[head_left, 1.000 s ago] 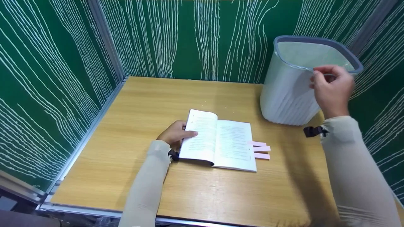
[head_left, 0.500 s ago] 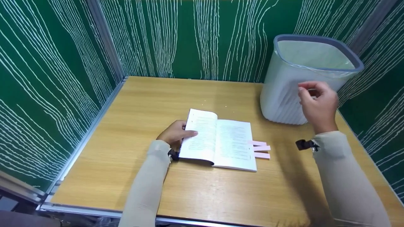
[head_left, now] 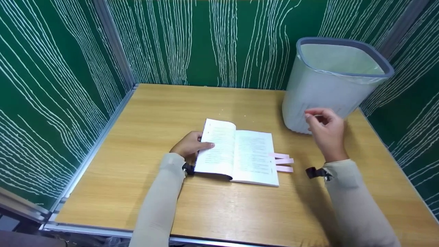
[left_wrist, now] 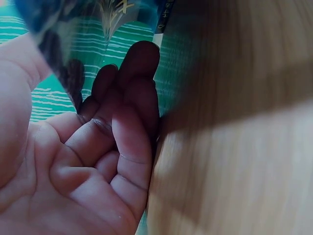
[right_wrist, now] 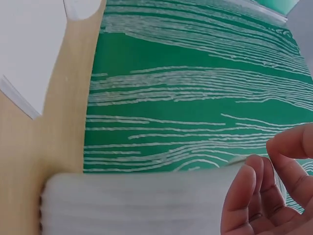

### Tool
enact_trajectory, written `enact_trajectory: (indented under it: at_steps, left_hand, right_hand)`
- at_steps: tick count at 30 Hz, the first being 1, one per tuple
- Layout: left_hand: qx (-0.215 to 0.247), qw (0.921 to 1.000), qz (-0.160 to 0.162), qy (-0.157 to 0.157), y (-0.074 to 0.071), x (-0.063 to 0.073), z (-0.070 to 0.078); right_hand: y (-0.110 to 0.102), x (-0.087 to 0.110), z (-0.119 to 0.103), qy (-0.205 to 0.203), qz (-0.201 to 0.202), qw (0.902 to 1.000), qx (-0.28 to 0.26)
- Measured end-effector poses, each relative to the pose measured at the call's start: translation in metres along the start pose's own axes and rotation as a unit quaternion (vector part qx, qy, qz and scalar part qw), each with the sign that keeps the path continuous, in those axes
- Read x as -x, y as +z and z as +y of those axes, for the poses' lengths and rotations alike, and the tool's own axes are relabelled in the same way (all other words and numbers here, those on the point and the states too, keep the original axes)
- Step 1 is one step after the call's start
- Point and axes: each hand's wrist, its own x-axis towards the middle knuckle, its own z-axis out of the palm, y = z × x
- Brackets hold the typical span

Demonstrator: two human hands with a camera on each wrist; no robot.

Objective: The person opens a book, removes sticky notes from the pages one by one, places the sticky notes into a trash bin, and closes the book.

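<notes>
An open book [head_left: 253, 161] lies on the wooden table in the head view, text on both pages. Three pink sticky notes [head_left: 284, 169] stick out past its right edge. My left hand [head_left: 190, 145] holds the book's left side, thumb on the page and fingers behind the cover. The left wrist view shows the dark, glossy cover [left_wrist: 54, 44] above my curled fingers [left_wrist: 132, 132]. To the right of the book, my right hand [head_left: 325, 132] is in the air in front of the bin. Its fingers are loosely bent, thumb near the index finger, with nothing visible between them.
A white waste bin [head_left: 322, 89] with a grey rim and a clear liner stands at the back right of the table [head_left: 144, 192]. Tiny pale specks lie behind the book. Green panels [head_left: 202, 41] with white lines enclose the back and sides.
My right hand has come away from the bin's rim, moving down and left toward the book. My left hand and the book have stayed in place.
</notes>
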Motion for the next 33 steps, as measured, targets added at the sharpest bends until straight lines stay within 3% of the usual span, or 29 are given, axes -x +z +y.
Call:
enact_trajectory:
  at_steps: [10,19,26,33]
  left_hand:
    - [0.033,0.9994,-0.005,-0.014,-0.001,0.002,-0.002]
    - [0.031,0.9995,-0.002,0.007,-0.001,0.002,-0.002]
    - [0.025,0.9996,0.004,-0.01,-0.001,0.002,0.0]
    - [0.04,0.9986,-0.003,-0.033,0.0,0.004,0.001]
  right_hand:
    - [0.015,0.02,0.014,-0.005,-0.024,0.999,-0.037]
    - [0.025,0.034,0.028,0.082,-0.041,0.9913,-0.093]
    - [0.031,0.043,0.045,0.13,-0.081,0.9849,-0.081]
    - [0.034,0.048,0.062,0.199,-0.134,0.9666,-0.089]
